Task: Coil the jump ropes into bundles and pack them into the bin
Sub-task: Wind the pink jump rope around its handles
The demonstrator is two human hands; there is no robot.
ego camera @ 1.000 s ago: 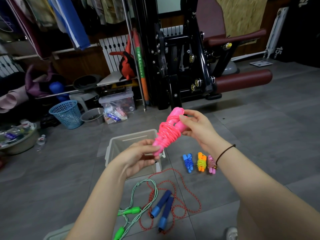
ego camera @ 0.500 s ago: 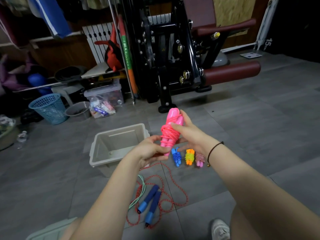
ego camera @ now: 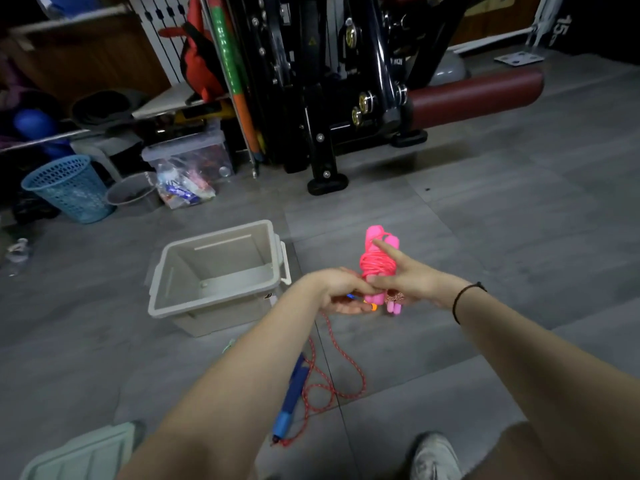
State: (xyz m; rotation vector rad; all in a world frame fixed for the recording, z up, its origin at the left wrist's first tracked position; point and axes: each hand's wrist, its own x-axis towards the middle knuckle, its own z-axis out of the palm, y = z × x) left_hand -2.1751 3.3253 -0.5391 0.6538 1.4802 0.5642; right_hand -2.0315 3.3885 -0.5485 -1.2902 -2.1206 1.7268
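Right hand wraps the pink bundle, one finger pinning the coils so they don't spring loose; left hand pinches its bottom end, probably tucking the tail. Bin sits just left of the hands, ready for it.

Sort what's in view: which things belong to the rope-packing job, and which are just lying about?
Job: pink rope bundle, held by left hand and right hand; grey bin; loose red rope with blue handles; small wrapped bundle on the floor.
Lying about: blue basket, clear storage box, gym machine, grey bowl.
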